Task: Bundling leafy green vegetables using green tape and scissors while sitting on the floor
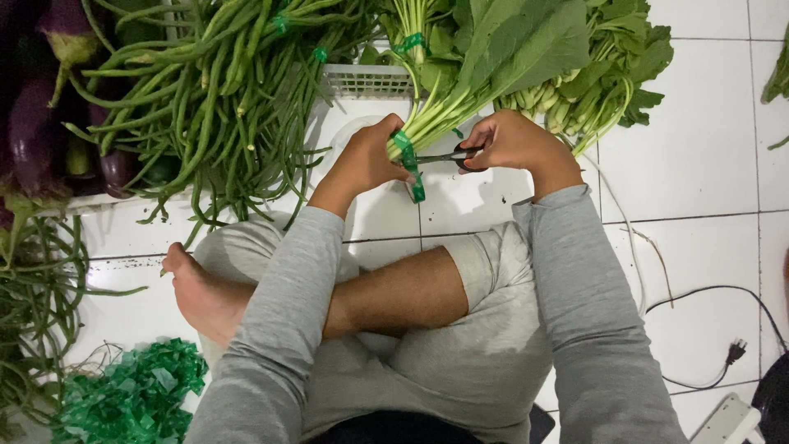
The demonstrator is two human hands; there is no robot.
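Down on the white tiled floor point(699, 148), a bunch of leafy greens point(501, 41) lies with its pale green stalks pointing near and its broad dark leaves fanning far and right. A green plastic tie point(408, 160) wraps the stalk ends, one loose tail hanging toward the person's lap. Another tied bunch of greens point(608, 82) rests just to its right, stalks touching.

Left of the bunch, a heap of long beans point(222, 90) spills over a white plastic crate point(366, 80), with purple eggplants point(37, 131) at the far left. A pile of cut green ties point(136, 395) sits near left, beside a bare foot point(201, 296). Bare tile lies open to the right, crossed only by a black power cord point(723, 329) near the right edge.

The left hand point(366, 156) is curled around the stalk ends at the tie, gripping them, forearm angled up from the near left. The right hand point(509, 140) is closed through the handles of small scissors point(448, 156), whose blades point left and meet the tie at the stalks.
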